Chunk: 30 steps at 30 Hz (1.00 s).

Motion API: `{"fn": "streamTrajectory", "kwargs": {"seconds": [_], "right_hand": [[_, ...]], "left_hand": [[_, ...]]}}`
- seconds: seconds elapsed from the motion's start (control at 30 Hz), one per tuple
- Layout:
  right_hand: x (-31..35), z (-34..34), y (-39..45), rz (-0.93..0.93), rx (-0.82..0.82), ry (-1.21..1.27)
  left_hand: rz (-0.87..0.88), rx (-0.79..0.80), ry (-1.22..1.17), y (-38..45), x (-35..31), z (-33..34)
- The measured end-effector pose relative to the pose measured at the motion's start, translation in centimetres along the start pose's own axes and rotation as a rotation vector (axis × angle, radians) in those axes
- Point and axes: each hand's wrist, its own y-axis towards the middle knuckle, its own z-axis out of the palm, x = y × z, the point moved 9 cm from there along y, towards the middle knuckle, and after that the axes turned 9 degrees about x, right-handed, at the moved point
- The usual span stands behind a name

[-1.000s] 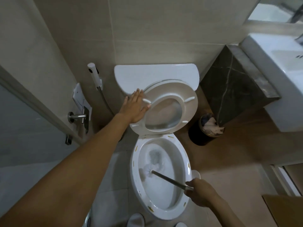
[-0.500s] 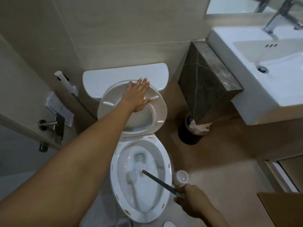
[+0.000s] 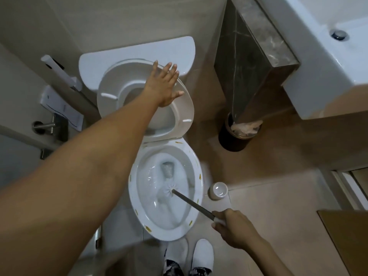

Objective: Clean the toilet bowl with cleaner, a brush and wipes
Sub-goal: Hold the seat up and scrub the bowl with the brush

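Observation:
The white toilet bowl (image 3: 199, 176) stands open below me, with water swirling inside and yellowish marks along its rim. Its raised seat and lid (image 3: 187, 108) lean back toward the cistern (image 3: 123, 54). My left hand (image 3: 164, 87) lies flat on the upper right of the raised seat, fingers spread and straight. My right hand (image 3: 232, 226) grips the handle end of the toilet brush (image 3: 191, 204). The dark shaft slants up-left into the bowl, and the white bristle head sits against the inner right wall.
The white brush holder (image 3: 218, 190) stands on the floor right of the bowl. A dark waste bin (image 3: 237, 138) with crumpled paper sits beside a marble-clad block (image 3: 249, 62). A washbasin (image 3: 328, 56) is at upper right; a bidet sprayer (image 3: 59, 72) hangs left. My white slippers (image 3: 203, 253) are below.
My view has tilted down and right. My left hand slid from the seat's left edge to its upper right side. The brush head moved across the bowl to the right wall.

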Motion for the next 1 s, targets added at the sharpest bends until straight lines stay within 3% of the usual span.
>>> {"fn": "streamTrajectory", "kwargs": {"seconds": [0.13, 0.57, 1.0], "right_hand": [[-1.1, -0.9, -1.3, -0.005, -0.059, 0.105], [-8.4, -4.5, -3.9, 0.157, -0.474, 0.386], [-18.0, 4.3, 6.1, 0.384, -0.32, 0.555]], "left_hand": [[0.01, -0.017, 0.043, 0.7, -0.6, 0.3], [0.024, -0.084, 0.168, 2.2, -2.7, 1.3], [0.063, -0.191, 0.223, 3.6, -4.9, 2.2]]}}
